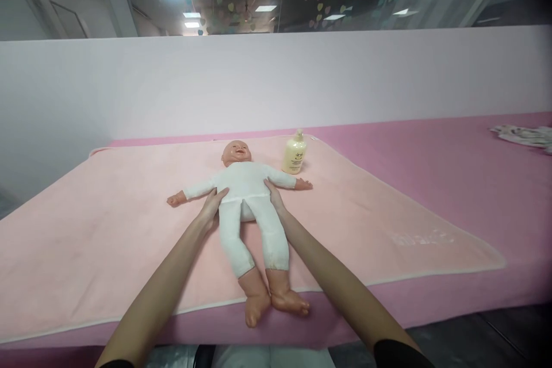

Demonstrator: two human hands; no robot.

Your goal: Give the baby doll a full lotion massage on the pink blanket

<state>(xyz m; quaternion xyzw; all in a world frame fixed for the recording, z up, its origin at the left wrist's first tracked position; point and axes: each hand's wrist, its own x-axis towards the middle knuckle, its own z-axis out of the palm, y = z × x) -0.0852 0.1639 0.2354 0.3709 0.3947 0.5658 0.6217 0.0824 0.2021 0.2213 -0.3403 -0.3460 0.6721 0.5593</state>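
A baby doll [245, 184] in a white bodysuit lies on its back on a light pink blanket [107, 230], head away from me, arms spread, bare feet near the front edge. My left hand [212, 204] rests against the doll's left flank at the waist. My right hand [273, 194] presses the opposite flank. Both hands lie flat with fingers together along the torso, clasping the doll between them. A pale yellow lotion bottle [294, 153] stands upright just right of the doll's head.
The blanket covers a darker pink table [431, 155] that runs off to the right. A patterned cloth [524, 136] lies at the far right edge. A white partition wall [276, 80] rises behind the table.
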